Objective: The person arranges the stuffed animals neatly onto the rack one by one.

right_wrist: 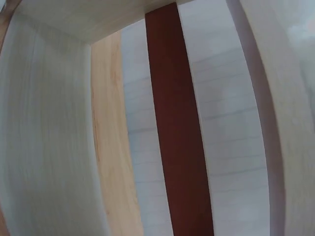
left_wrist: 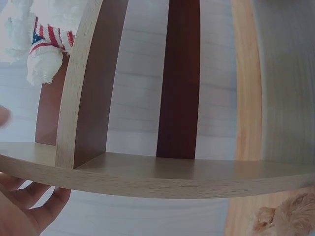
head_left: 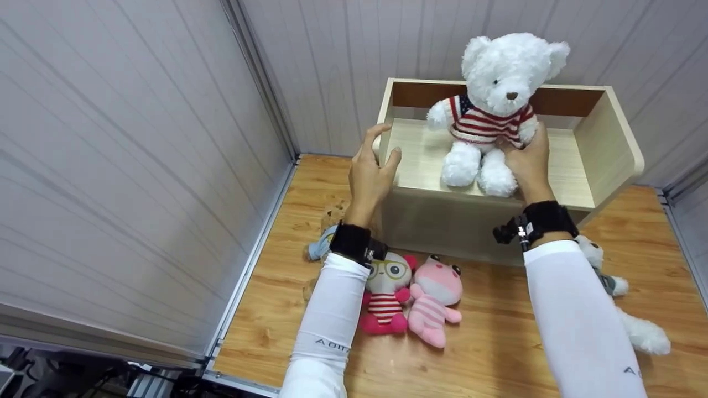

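Nearest us, a white-headed plush toy with yellow glasses and a pink striped body lies beside a pale-pink striped plush toy on the brown wood-plank floor, both within easy reach. Beyond them, we see the left hand wide, thumb spread from the fingers, straddling the side panel of a pale wood-grain shelf unit, probably to steady it. The right hand pinches a fluffy white teddy bear in a red-and-white striped sweater near the hem, presumably keeping that soft body upright. The bear is at the upper board, feet toward the front edge; whether the board carries its weight, we cannot tell. Behind it runs a flat reddish-brown back rail, likely a backstop, then the grey panelled wall.
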`<action>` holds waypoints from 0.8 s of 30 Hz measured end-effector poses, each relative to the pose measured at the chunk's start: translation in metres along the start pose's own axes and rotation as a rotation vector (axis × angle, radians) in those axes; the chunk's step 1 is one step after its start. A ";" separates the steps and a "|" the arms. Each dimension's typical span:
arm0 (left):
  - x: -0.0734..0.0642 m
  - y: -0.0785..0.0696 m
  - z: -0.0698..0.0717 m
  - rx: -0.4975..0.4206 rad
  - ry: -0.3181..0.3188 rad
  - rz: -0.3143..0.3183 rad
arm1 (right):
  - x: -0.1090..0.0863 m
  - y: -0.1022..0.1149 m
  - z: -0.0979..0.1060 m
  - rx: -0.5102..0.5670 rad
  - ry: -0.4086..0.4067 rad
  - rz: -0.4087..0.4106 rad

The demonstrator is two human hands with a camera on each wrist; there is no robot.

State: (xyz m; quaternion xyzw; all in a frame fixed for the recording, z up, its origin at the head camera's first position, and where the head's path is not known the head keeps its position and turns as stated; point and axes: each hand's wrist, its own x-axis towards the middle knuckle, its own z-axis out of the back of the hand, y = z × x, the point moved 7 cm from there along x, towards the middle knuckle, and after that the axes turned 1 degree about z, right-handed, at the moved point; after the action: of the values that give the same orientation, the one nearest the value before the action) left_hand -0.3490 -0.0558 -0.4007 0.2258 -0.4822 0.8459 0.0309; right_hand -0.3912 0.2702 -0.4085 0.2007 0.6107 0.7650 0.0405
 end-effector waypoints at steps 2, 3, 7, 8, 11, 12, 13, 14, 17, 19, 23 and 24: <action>0.001 0.000 0.000 -0.035 0.004 0.007 | 0.000 0.002 0.002 0.024 -0.006 0.006; 0.002 -0.001 0.000 -0.056 0.007 0.010 | 0.001 0.002 0.002 0.023 -0.008 0.003; 0.004 -0.003 -0.003 -0.145 0.024 -0.010 | 0.001 0.000 0.007 0.021 -0.020 -0.014; 0.004 -0.004 -0.004 -0.165 0.027 -0.022 | 0.001 -0.001 0.009 0.027 -0.025 -0.018; 0.006 -0.006 -0.007 -0.222 0.024 -0.057 | 0.001 -0.006 0.012 0.086 -0.044 -0.043; 0.007 -0.007 -0.008 -0.245 0.022 -0.063 | 0.001 -0.006 0.013 0.118 -0.050 -0.047; 0.008 -0.007 -0.008 -0.263 0.017 -0.064 | 0.001 -0.007 0.013 0.153 -0.054 -0.050; 0.009 -0.007 -0.008 -0.280 0.011 -0.064 | 0.001 -0.006 0.013 0.185 -0.057 -0.051; 0.014 -0.007 -0.006 -0.326 -0.005 -0.061 | 0.001 -0.004 0.012 0.267 -0.064 -0.046; 0.018 -0.008 -0.005 -0.348 -0.013 -0.064 | 0.002 -0.002 0.013 0.296 -0.073 -0.054; 0.025 -0.012 -0.004 -0.356 -0.022 -0.106 | 0.002 -0.006 0.017 0.344 -0.104 -0.092; 0.026 -0.012 -0.004 -0.357 -0.028 -0.114 | 0.002 -0.007 0.018 0.364 -0.110 -0.098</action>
State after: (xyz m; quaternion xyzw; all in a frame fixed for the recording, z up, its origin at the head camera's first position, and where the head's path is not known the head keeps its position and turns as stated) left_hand -0.3709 -0.0500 -0.3820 0.2554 -0.6114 0.7406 0.1118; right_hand -0.3882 0.2888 -0.4120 0.2161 0.7448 0.6270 0.0740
